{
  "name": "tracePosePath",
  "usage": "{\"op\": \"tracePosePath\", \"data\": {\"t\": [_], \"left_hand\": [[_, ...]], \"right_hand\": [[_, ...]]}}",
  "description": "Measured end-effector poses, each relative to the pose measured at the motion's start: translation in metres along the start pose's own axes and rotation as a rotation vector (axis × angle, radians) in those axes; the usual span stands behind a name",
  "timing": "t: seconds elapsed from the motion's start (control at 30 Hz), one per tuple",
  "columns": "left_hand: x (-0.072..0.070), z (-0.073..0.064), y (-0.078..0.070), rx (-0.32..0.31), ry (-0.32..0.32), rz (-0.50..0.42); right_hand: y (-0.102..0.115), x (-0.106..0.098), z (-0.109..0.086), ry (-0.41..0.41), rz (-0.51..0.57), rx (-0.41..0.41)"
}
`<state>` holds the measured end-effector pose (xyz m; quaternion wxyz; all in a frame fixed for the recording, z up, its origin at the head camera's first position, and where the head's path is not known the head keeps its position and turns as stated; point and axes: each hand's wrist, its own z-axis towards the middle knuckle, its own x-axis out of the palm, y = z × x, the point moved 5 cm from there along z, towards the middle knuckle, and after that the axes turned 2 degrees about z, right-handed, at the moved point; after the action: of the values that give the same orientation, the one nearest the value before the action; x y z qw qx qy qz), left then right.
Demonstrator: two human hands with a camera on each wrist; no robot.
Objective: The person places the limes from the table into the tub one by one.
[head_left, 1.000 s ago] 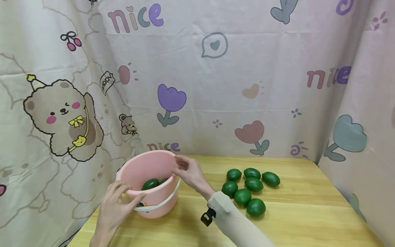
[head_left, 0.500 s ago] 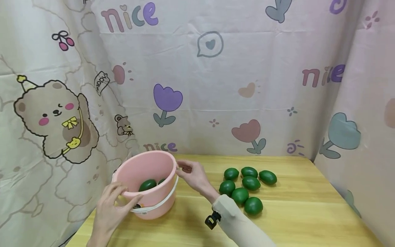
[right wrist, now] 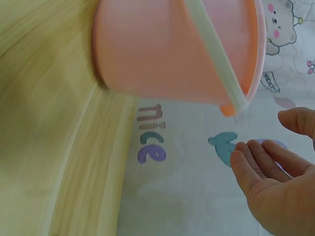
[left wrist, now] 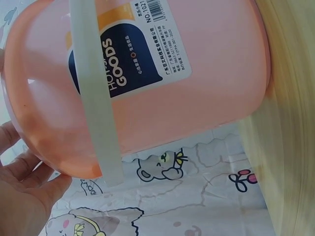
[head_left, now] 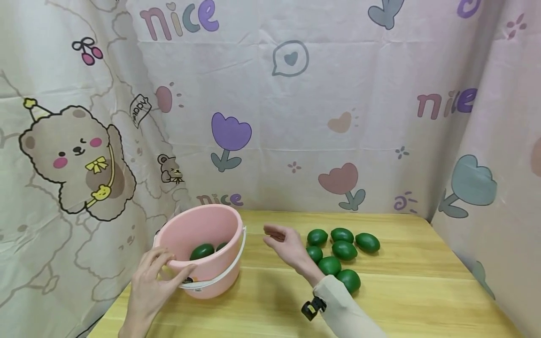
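Note:
A pink bucket (head_left: 220, 260) stands on the table at the left, with a white handle (left wrist: 93, 93) hanging across its outside. Inside it lie dark green limes, one lime (head_left: 202, 252) plain to see and another partly hidden by the rim. My left hand (head_left: 150, 281) holds the bucket's near left rim, thumb outside and fingers over the edge. To the bucket's right, my right hand (head_left: 288, 246) hovers apart from it, fingers loosely bent and holding nothing. In the right wrist view a gap separates that hand (right wrist: 278, 184) from the bucket (right wrist: 147, 54).
Several green limes (head_left: 344, 250) lie grouped on the wooden table (head_left: 414, 281), right of my right hand; my forearm partly covers some. Printed curtains (head_left: 270, 112) hang behind and at both sides of the table. A black strap device (head_left: 313, 307) sits on my right wrist.
My right hand has let go of the bucket's right rim and moved right, toward the limes. The left hand keeps its hold. The head view has shifted slightly.

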<state>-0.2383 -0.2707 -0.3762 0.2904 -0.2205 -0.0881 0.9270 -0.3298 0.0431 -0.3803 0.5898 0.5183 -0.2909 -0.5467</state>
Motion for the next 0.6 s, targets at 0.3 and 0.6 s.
{"op": "tracePosePath", "data": {"t": [0.3,0.6], "left_hand": [[0.000,0.000,0.000,-0.022,0.017,-0.001],[0.001,0.001,-0.004,0.007,-0.002,0.005]], "right_hand": [[-0.015,-0.032,-0.005,-0.073,-0.109,0.019],[-0.027,-0.059,-0.010,-0.105,-0.260,0.048]]}}
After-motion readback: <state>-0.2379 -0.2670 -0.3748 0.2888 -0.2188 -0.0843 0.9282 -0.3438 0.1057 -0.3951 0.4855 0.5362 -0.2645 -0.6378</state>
